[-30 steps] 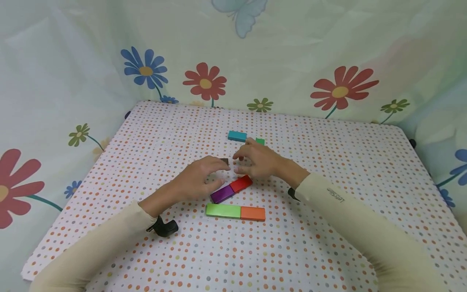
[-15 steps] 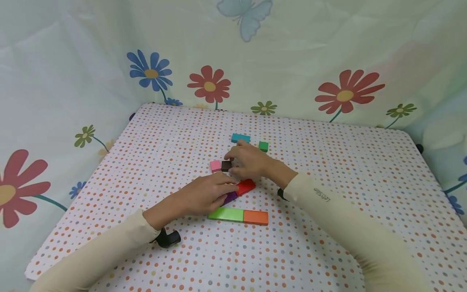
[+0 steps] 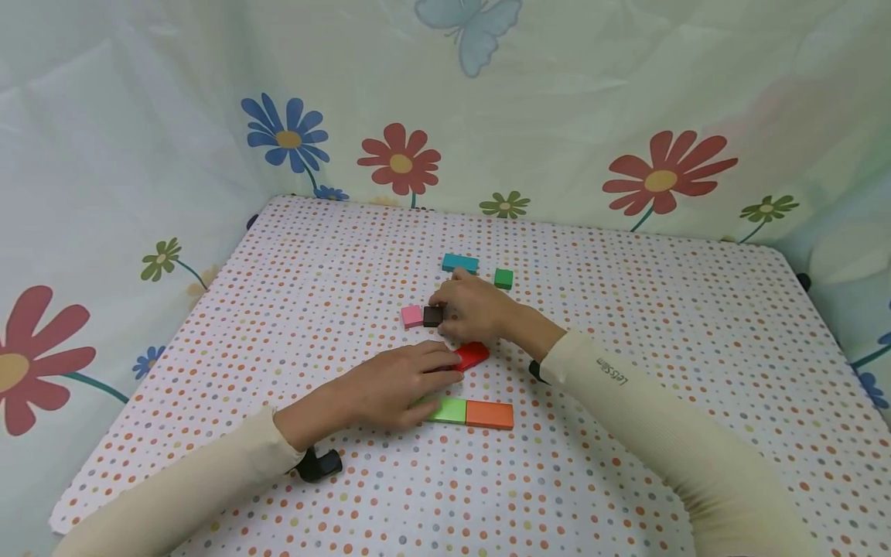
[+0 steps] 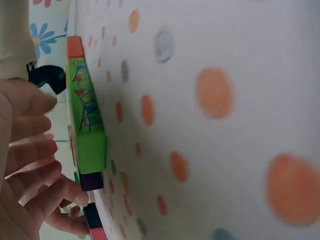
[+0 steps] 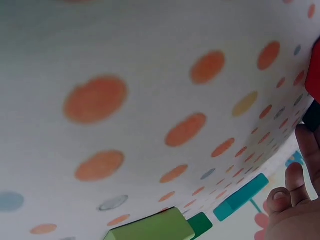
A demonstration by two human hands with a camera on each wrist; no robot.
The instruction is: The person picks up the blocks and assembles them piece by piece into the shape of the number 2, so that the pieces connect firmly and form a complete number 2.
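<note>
My right hand (image 3: 473,309) holds a small black block (image 3: 433,316) between thumb and finger. A pink block (image 3: 411,316) lies just left of it. In the right wrist view, a fingertip touches the dark block (image 5: 312,116), beside a red block (image 5: 315,72). My left hand (image 3: 397,385) spreads over the nearer blocks, its fingers loosely extended. Its fingertips reach the red block (image 3: 473,355) and cover part of a light green block (image 3: 448,410). The purple block (image 4: 91,181) is hidden from the head view. An orange block (image 3: 489,415) adjoins the light green one.
Farther back lie a teal block (image 3: 460,263) and a small green block (image 3: 503,279). The right wrist view shows another light green block (image 5: 155,225) near the green one. A dotted cloth (image 3: 592,480) covers the table, with a flowered curtain (image 3: 543,116) behind.
My right hand has shifted left onto the black block. My left hand has moved back from beside it, over the purple and red blocks, toward the light green one, uncovering the pink block.
</note>
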